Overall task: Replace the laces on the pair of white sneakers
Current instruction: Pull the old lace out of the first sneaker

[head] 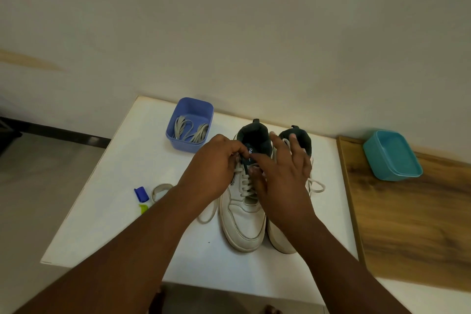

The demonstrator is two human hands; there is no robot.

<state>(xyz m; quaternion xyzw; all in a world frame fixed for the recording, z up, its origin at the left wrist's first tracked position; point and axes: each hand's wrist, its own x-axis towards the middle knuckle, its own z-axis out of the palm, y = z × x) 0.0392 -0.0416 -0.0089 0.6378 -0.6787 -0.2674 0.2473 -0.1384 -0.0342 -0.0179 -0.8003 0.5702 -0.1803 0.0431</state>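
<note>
Two white sneakers (242, 214) with dark collars stand side by side on the white table (122, 173), toes toward the person. The left hand (216, 163) pinches the lace (244, 181) at the left shoe's top eyelets; the right hand (283, 173) hovers with fingers spread, hiding the other shoe. Behind, a purple tub (190, 123) holds grey laces (190, 130); a teal tub (392, 155) sits right.

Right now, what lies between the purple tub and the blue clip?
In the head view, only bare white table between the purple tub and the blue clip.

Likely a home room, plain cream wall (229, 20), tiled floor (38, 186), white table (127, 160), wooden surface (407, 224)
</note>
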